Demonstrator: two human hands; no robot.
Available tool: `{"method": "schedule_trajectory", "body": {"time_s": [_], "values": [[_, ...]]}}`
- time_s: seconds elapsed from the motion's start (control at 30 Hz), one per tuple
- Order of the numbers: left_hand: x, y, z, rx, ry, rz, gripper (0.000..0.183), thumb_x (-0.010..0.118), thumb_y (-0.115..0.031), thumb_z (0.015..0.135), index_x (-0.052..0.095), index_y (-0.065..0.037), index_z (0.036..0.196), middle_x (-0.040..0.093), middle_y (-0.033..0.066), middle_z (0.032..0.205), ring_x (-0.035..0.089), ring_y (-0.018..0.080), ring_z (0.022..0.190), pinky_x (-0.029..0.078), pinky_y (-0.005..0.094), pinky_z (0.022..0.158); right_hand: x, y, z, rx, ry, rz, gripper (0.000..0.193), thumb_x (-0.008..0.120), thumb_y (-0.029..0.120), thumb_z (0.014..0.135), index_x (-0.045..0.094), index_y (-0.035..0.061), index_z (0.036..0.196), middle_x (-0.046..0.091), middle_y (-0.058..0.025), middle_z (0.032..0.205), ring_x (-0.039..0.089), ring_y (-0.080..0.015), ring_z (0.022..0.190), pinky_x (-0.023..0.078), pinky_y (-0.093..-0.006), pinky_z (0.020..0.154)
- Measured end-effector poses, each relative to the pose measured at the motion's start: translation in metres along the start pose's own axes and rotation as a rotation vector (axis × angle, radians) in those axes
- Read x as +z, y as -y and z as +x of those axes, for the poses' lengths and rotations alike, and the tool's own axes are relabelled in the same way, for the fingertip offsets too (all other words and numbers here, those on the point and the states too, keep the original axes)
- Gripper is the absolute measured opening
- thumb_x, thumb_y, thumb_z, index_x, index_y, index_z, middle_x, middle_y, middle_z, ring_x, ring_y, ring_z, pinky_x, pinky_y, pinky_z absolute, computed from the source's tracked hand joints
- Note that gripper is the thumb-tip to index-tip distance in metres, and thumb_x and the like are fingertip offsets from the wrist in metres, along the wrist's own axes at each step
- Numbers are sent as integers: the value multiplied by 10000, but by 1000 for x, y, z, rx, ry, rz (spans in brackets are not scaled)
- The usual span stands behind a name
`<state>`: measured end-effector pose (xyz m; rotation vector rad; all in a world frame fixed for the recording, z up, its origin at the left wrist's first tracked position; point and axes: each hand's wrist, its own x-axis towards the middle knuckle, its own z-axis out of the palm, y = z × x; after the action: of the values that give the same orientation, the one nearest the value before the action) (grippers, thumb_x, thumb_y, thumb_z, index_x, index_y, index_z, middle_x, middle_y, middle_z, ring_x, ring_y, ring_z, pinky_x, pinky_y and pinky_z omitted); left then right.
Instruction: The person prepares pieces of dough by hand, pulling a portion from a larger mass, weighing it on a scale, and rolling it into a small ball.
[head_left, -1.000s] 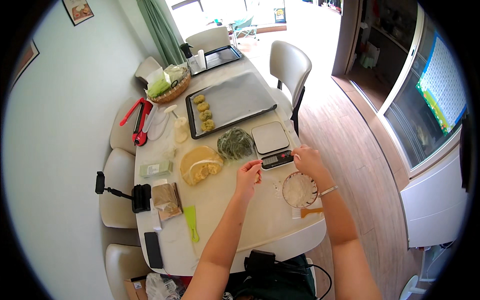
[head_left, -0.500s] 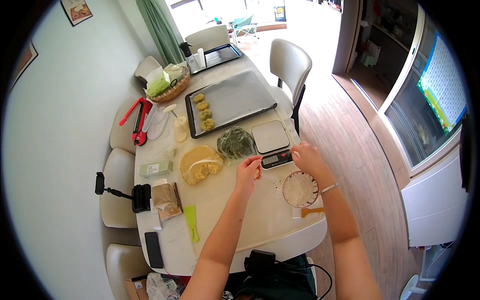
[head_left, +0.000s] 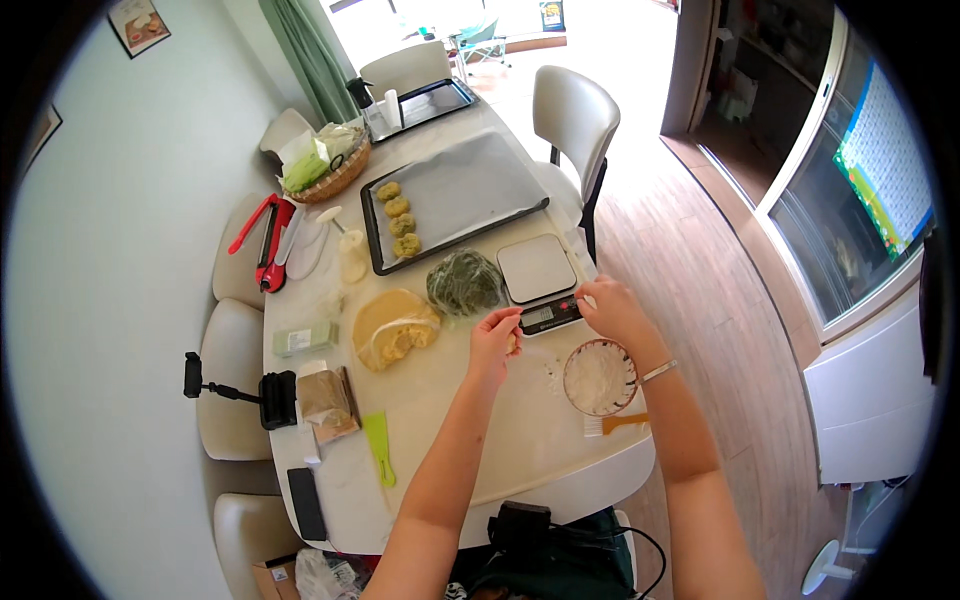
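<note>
My left hand [head_left: 492, 345] is closed, with a bit of pale yellow dough [head_left: 513, 343] showing between its curled fingers. Over the right end of the kitchen scale [head_left: 537, 267], my right hand [head_left: 612, 308] has its fingertips pinched together; what they hold, if anything, is too small to make out. Left of the scale lies a dark green mass in plastic wrap [head_left: 466, 283]. A large yellow dough lump [head_left: 392, 318], partly under wrap and torn at its front, rests beside it. Below my right hand stands a patterned bowl [head_left: 598, 378] of white flour.
A baking tray [head_left: 490, 185] holds several greenish-yellow balls [head_left: 398, 206] along its left side. A pastry brush [head_left: 622, 424] lies below the bowl. At left are a green scraper [head_left: 378, 450], a phone stand [head_left: 277, 400], a plunger mould [head_left: 352, 255] and a red sealer [head_left: 272, 245].
The view has shifted slightly, so the table's things sit a little further left and up. Both hands stay nearly in place, the right one slightly nearer the left.
</note>
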<state>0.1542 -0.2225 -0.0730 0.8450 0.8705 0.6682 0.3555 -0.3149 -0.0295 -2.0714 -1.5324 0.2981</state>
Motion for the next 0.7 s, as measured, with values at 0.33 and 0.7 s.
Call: {"method": "schedule_trajectory", "body": {"time_s": [0.33,0.7], "values": [[3,1,4,11,4,-38,100,627,-137,882,672,-90,957,578,-22,677,533,70,537,414,222,432,-1,-3,2,-2,-54,25,159,607,170,800,689,64,886,632,-158,895,630,-339,841,507,-432,777],[34,-38,23,19,221,-141,339,514,-109,912,500,48,1212,597,164,1050,602,264,1004,506,428,912,-23,22,17,-162,3,366,356,636,30,725,637,0,1079,650,-190,992,665,-269,836,529,-341,760]]}}
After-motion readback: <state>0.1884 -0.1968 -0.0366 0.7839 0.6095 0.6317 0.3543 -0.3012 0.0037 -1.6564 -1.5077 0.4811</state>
